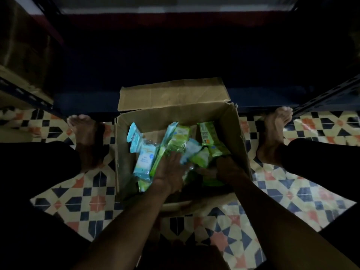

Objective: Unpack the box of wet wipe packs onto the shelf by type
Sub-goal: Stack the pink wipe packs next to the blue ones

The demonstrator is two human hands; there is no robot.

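A person sits low on the patterned tile floor (93, 201) with an open cardboard box (233, 137) between their bare feet, the left foot (85, 131) beside the box's left wall and the right foot (272, 133) beside its right wall. The box's far flap (171, 96) stands up and leans toward the dark shelf (175, 55) just beyond it. The shelf's blue front edge runs along the far edge of the tiled floor, and the space above it is too dim to make out.

Inside the box lies a loose jumble of wet wipe packs. Pale blue packs (144, 158) lean against the left wall, and green packs (178, 141) are heaped across the middle and right, one green pack (205, 133) propped near the far right corner.

Both arms reach down into the box. The left hand (169, 172) lies flat on the pile in the middle, fingers spread and straight, pressing on green packs without curling round any. The right hand (228, 168) is sunk among green packs by the right wall; its fingers are buried in shadow, so I cannot tell whether its grip holds a pack.

At the left edge of the floor a metal rack upright (25, 94) angles past a cardboard carton (21, 45).
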